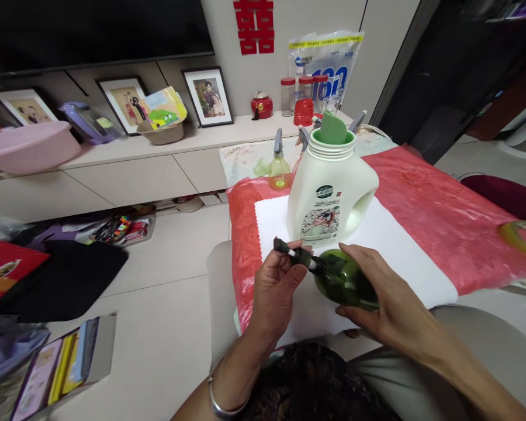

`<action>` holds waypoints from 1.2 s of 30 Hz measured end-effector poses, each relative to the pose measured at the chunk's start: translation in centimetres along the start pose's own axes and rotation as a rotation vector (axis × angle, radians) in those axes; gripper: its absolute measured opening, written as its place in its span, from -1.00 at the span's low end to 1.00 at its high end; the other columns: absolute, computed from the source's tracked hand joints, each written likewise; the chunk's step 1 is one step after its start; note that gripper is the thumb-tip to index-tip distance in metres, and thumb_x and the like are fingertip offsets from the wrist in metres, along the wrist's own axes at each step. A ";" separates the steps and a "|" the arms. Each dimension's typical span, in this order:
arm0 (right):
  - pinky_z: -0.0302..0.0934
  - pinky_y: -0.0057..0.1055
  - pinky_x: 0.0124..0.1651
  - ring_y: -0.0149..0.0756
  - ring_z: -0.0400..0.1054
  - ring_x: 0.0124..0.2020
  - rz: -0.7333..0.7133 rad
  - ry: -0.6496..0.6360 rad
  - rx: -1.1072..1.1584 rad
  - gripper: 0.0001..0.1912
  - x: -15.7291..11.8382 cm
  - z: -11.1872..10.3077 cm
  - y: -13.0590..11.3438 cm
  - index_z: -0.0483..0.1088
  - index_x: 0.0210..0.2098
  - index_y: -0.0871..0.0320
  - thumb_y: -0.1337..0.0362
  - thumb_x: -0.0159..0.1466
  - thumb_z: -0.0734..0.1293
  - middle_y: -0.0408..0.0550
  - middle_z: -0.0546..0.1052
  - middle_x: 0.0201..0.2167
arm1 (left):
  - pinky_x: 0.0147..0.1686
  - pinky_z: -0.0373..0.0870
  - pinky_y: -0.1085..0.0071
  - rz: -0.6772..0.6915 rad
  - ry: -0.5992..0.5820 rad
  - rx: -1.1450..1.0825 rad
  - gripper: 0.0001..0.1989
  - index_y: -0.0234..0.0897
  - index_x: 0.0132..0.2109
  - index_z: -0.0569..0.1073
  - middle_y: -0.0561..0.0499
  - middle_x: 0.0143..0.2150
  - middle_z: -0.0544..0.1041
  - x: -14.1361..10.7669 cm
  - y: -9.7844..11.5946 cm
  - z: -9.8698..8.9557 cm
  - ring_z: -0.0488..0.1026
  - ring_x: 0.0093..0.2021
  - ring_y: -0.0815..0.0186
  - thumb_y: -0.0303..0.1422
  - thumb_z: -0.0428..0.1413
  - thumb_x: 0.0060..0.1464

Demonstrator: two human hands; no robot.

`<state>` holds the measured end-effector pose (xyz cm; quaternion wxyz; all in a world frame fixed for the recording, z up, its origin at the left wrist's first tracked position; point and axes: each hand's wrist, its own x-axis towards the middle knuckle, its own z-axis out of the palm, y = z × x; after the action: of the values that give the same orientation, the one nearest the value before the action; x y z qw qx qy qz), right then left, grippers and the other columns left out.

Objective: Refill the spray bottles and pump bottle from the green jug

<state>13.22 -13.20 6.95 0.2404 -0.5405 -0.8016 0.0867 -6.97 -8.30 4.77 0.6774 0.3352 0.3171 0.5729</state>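
My left hand (277, 286) is closed around a dark pump head (294, 255), its nozzle pointing up and to the left. The pump's lower end meets the neck of a dark green bottle (342, 280); I cannot tell whether it is screwed on. My right hand (383, 298) grips the bottle's body, which lies tilted with its neck toward the left hand. Just beyond both hands stands a large pale detergent jug (315, 190), uncapped, with a green piece (334, 127) sticking up from its mouth. A white cloth (414, 260) lies beneath the jug and bottle.
Red plastic sheeting (438, 204) covers the table. Behind the jug's left side stands a yellowish spray bottle (279, 169). A roll of tape (523, 238) is at the right edge. The cabinet holds a pink basin (30, 146), picture frames (208, 96) and red-lidded jars (288, 99).
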 end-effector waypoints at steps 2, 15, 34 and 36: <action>0.34 -0.20 0.18 -0.18 0.13 0.27 0.003 0.020 0.021 -0.21 0.1 0.5 -0.2 -0.02 0.41 0.09 0.02 0.32 0.33 0.10 0.19 0.24 | 0.05 0.43 0.32 -0.007 -0.034 0.027 -0.65 -0.16 -0.02 0.60 -0.02 -0.08 0.66 -0.2 -0.3 -0.2 0.56 -0.03 0.25 -0.31 0.39 0.01; 0.34 -0.24 0.21 -0.21 0.18 0.26 -0.040 0.088 0.115 -0.20 -0.2 1.7 -0.3 0.00 0.39 0.08 -0.01 0.31 0.37 0.06 0.21 0.23 | -0.09 0.42 0.37 0.007 -0.064 0.069 -0.64 -0.17 -0.13 0.61 0.02 -0.16 0.61 -0.5 0.0 0.1 0.50 -0.13 0.25 -0.25 0.45 -0.10; 0.09 -0.81 0.33 -0.59 0.19 0.26 -0.013 0.066 0.359 -0.20 -0.5 2.1 -0.5 0.01 0.42 0.03 -0.06 0.34 0.38 -0.15 0.22 0.26 | 0.00 0.39 0.42 0.024 -0.157 0.171 -0.63 -0.10 -0.01 0.60 0.04 -0.09 0.59 -0.1 1.1 -0.5 0.49 -0.04 0.30 -0.32 0.40 0.00; 0.11 -0.81 0.31 -0.59 0.20 0.26 0.002 0.062 0.378 -0.18 -0.6 2.3 -0.4 0.01 0.42 0.03 -0.08 0.34 0.39 -0.15 0.23 0.26 | 0.05 0.38 0.39 -0.006 -0.207 0.140 -0.56 -0.06 0.14 0.52 0.03 -0.03 0.60 -0.2 1.3 -0.7 0.49 0.00 0.30 -0.32 0.33 0.10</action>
<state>11.95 -13.64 4.93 0.3619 -0.4890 -0.7628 0.2193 -8.29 -8.25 5.39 0.6831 0.4381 0.2856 0.5098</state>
